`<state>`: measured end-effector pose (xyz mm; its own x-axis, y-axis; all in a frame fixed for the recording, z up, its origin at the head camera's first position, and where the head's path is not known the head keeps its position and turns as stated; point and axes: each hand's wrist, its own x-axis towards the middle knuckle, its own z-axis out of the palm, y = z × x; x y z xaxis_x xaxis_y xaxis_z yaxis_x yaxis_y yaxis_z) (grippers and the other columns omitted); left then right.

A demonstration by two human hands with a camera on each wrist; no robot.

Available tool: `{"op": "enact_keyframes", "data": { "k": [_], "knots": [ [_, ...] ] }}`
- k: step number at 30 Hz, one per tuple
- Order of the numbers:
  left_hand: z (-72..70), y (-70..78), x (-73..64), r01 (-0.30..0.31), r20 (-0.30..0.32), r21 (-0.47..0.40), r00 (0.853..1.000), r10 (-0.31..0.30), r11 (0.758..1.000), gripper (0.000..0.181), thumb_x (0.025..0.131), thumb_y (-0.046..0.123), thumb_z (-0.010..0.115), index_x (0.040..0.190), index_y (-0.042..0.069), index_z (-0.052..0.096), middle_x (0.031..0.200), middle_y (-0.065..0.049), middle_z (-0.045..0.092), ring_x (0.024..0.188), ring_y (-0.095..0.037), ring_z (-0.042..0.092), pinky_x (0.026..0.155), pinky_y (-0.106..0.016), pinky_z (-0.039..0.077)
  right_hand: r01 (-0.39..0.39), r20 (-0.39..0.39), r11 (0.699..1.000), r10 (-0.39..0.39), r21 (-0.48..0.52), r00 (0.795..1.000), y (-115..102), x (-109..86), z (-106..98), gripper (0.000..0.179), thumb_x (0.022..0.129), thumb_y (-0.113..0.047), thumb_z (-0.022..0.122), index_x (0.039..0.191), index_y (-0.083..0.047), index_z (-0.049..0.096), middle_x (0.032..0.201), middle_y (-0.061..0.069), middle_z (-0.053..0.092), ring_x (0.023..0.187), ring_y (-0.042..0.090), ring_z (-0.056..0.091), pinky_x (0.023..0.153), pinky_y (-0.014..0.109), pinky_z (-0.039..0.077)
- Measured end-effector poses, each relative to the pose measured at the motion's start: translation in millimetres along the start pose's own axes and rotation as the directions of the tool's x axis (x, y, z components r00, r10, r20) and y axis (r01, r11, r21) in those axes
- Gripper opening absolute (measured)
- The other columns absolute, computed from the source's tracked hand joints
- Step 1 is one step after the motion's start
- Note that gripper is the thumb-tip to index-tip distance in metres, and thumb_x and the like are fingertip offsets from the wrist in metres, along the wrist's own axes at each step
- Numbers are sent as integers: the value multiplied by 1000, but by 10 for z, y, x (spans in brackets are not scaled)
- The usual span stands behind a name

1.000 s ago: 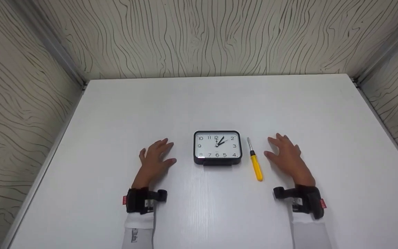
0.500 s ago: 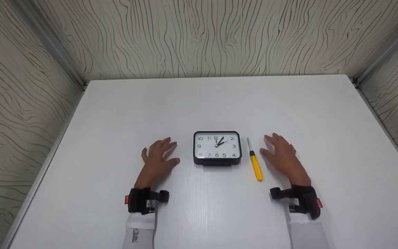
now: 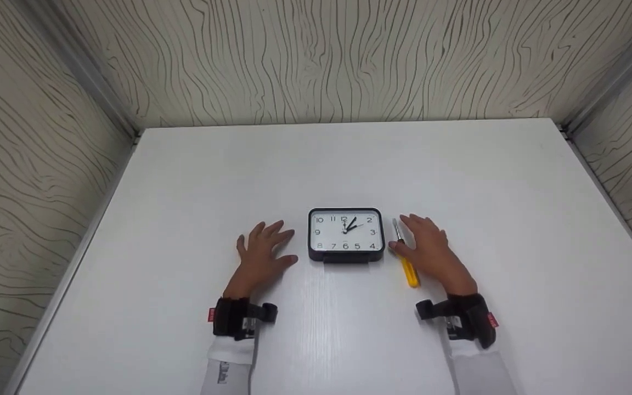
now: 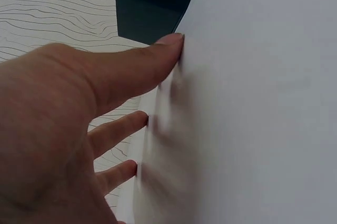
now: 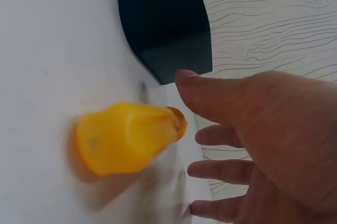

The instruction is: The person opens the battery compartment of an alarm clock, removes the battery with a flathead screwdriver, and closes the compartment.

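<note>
A black-framed clock with a white dial sits at the middle of the table. Just right of it lies a screwdriver with a yellow handle, its metal tip pointing away from the person. My right hand hovers over the screwdriver, thumb and fingers spread and hiding part of it; in the right wrist view the yellow handle lies apart from the fingers. Left of the clock, my left hand has its fingers spread and holds nothing. Its thumb reaches toward the clock's dark side in the left wrist view.
The white table spreads around the clock and both hands. Behind it stands a panel with a wood-grain pattern, and similar panels close off the left and right sides. Each wrist wears a black strap with a small camera arm.
Both hands have moved inward toward the clock. The right hand has travelled left until it is over the screwdriver. The clock and the screwdriver have stayed in place.
</note>
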<state>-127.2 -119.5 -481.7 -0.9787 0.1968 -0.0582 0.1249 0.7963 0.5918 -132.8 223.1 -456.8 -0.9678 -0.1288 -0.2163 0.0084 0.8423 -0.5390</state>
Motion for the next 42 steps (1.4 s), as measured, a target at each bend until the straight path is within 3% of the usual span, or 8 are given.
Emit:
{"op": "enact_keyframes", "data": {
  "k": [5, 11, 42],
  "knots": [
    [3, -5, -10, 6, 19, 12, 1000, -6, 1000, 56, 88, 34, 68, 141, 25, 52, 156, -2, 37, 150, -32, 13, 115, -65, -4, 4, 0, 999, -4, -36, 1000, -16, 7, 35, 73, 95, -35, 59, 150, 1, 29, 156, 27, 25, 145, 51, 10, 113, 71, 5],
    [11, 0, -11, 15, 29, 21, 999, -16, 1000, 57, 89, 35, 66, 143, 26, 49, 157, -1, 37, 151, -32, 12, 115, -66, -5, 12, -34, 995, -15, -95, 999, -22, 39, 56, 70, 93, -33, 62, 142, 10, 38, 154, 29, 28, 143, 52, 16, 110, 74, 9],
    [9, -2, -10, -7, 20, 12, 1000, 6, 1000, 57, 89, 34, 66, 142, 24, 50, 156, -3, 38, 150, -33, 13, 114, -67, -5, 31, -58, 991, -39, -132, 998, -28, 56, 68, 63, 91, -29, 64, 137, 10, 45, 151, 30, 32, 141, 55, 20, 107, 77, 13]
  ]
}}
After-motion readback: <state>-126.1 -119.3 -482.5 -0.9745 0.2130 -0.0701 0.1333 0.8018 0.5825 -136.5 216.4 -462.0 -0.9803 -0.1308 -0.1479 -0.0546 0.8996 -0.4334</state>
